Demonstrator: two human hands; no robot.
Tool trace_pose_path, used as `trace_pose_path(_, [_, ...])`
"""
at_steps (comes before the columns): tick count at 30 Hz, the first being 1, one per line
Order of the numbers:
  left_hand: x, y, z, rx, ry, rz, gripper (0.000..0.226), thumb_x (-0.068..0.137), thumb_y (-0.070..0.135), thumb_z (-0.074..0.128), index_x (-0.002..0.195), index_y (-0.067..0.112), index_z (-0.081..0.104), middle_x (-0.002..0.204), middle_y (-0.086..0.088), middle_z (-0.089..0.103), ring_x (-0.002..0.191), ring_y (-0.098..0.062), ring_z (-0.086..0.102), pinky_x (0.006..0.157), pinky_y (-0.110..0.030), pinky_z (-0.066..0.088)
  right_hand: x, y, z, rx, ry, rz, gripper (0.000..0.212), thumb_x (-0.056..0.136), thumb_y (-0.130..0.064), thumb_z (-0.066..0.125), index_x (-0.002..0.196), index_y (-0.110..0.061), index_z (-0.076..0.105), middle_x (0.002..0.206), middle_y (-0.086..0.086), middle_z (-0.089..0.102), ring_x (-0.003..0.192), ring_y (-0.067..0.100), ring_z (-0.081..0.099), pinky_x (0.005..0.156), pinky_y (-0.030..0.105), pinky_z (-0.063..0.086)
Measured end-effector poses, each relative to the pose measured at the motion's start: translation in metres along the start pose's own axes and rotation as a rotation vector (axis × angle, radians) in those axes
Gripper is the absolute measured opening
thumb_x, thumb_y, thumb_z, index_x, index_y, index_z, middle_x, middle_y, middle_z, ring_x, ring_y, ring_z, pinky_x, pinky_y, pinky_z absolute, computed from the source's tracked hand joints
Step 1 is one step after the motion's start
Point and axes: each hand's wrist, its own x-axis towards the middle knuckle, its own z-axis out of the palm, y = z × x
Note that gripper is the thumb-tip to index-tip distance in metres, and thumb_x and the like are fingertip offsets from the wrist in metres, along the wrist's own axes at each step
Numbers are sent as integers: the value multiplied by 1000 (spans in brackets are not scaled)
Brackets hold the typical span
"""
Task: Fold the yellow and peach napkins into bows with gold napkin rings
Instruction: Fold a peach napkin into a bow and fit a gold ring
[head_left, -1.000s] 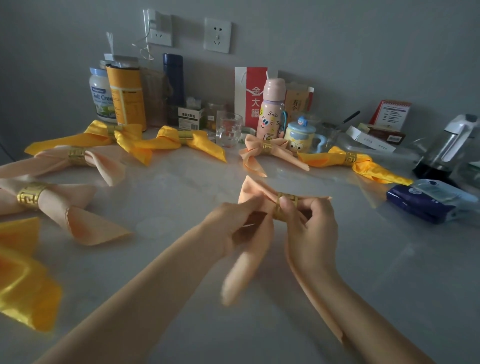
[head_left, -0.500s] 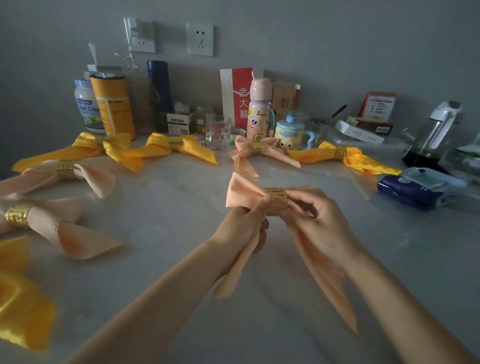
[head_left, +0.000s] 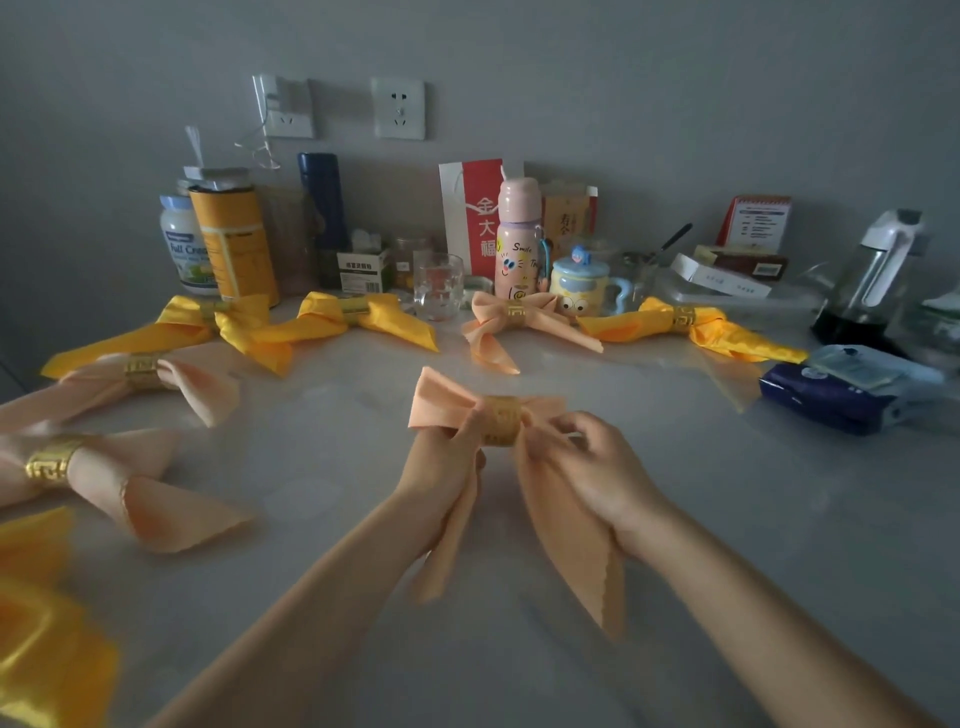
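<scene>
The peach napkin (head_left: 441, 400) is being held just above the middle of the counter (head_left: 727, 519), roughly midway between its far and near edges, with the gold napkin ring (head_left: 501, 422) already sitting round the gathered waist. On the ring's left side the cloth is being gripped by the left hand (head_left: 441, 470), whose fingers are curling round it where the left loop begins. The right loop is being pinched between the thumb and fingertips of the right hand (head_left: 597, 467), just beside the ring. Two tails are hanging toward the near edge, one under each hand. The step in hand is judged to be the shaping of the bow: the threading appears done, and the loops are being teased out and evened. The left loop is being shown full and fanned, while the right one is being partly hidden by the fingers, so its true size cannot be told. For the next move, a gentle outward draw on the right loop is probably being called for, with the ring being steadied so that it is not dragged off centre, and a free spot on the counter is then being needed for laying the bow down. Along the far edge, three yellow bows (head_left: 358, 312) and a peach bow (head_left: 514, 317) are lying ringed, and two more peach bows (head_left: 140, 374) are lying toward the left edge. At the near left corner a yellow napkin (head_left: 41, 634) is lying, and whether it is ringed cannot be told.
</scene>
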Motion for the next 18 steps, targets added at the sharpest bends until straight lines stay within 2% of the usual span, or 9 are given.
trace_pose_path(3, [26,-2,0,245,102,15,44,97,40,40,105,2,61,76,-11,59,76,-32,61,64,-27,38,29,-1,21,-182,5,-116,17,89,-20,59,105,-16,64,106,3,66,102,21,60,73,26,42])
trace_pose_path(5, [42,4,6,366,84,-2,52,98,46,33,104,3,62,90,-15,62,89,-32,61,64,-27,38,47,-8,24,-250,97,-150,22,90,-17,56,111,-14,63,112,5,66,107,23,58,70,23,35])
trace_pose_path(7, [55,11,15,542,71,7,55,99,49,27,107,7,63,100,-11,62,96,-30,59,70,-27,42,63,-10,19,-308,195,-202,24,89,-15,55,112,-13,61,113,5,66,108,26,58,74,26,38])
trace_pose_path(9, [62,16,24,835,111,10,50,99,47,27,116,14,60,117,-10,60,111,-29,53,86,-31,40,68,-6,13,-367,219,-197,21,91,-20,53,110,-15,60,108,6,67,105,28,59,76,31,41])
trace_pose_path(11, [59,19,29,1253,156,65,44,100,42,26,122,16,54,125,-9,54,116,-26,46,87,-33,35,67,5,11,-455,187,-175,17,93,-30,49,103,-19,58,95,4,67,95,27,61,67,30,38])
trace_pose_path(12, [55,19,31,1382,156,89,42,100,40,26,125,17,51,127,-9,51,116,-25,44,85,-33,34,64,12,11,-503,179,-192,16,94,-35,48,95,-21,55,85,2,64,89,26,61,63,29,35])
trace_pose_path(14, [46,16,28,1462,114,105,39,99,38,30,130,20,46,128,-9,46,117,-26,42,84,-32,36,58,18,12,-543,207,-246,17,92,-39,49,85,-23,49,74,-3,57,81,24,61,60,28,33])
trace_pose_path(15, [42,15,23,1453,102,96,39,99,39,32,130,21,45,128,-9,46,117,-26,43,84,-32,38,59,20,12,-535,210,-244,16,92,-38,50,85,-23,50,75,-2,58,82,24,60,61,29,35])
trace_pose_path(18, [32,16,2,1333,95,102,37,97,42,35,117,18,55,120,-8,55,110,-27,52,82,-31,40,63,16,12,-463,159,-240,17,93,-27,48,105,-21,59,95,5,66,93,27,60,73,31,42])
